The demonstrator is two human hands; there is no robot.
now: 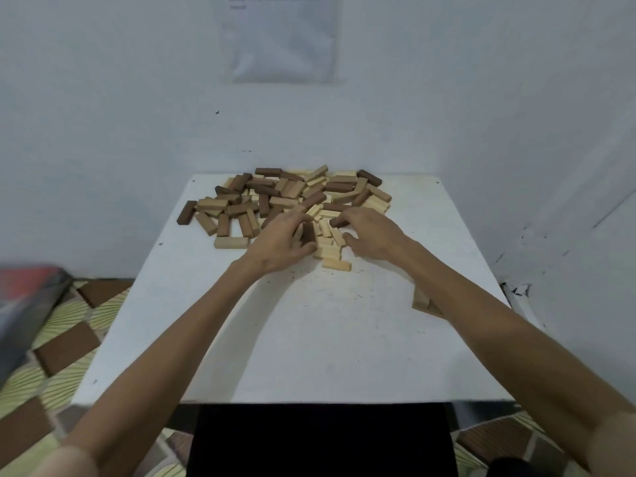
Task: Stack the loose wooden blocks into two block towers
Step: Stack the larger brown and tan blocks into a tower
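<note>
We are looking down at a white square table [309,339] set into a corner of pale walls. A heap of loose wooden blocks [285,194], some dark brown and some pale, is lying jumbled and overlapping across its far half.

Our left hand [280,242] is resting at the near edge of the heap. Its fingers [299,218] and thumb are curling round a dark brown wooden block [308,232] that is standing on end between them. Our right hand [373,235] is sitting just beside it, palm down. Its bent fingertips are touching the end of a second dark brown block [337,222], and we cannot tell whether they are gripping it or only touching it.

Between the two hands a few short pale blocks [325,241] are lying side by side. A single pale wooden block [336,265] is lying flat just nearer to us. A long pale block [231,242] is lying flat at the heap's near left edge, just beside the left hand. Near the table's right edge, well apart from the heap, a small stack of pale blocks [421,299] is showing partly behind our right forearm.

A sheet of white paper [284,39] is hanging on the wall, its print too blurred to read. Brown and yellowish patterned floor tiles [65,349] are showing to the left, and a black shape [320,438] is sitting below the table's near edge.
</note>
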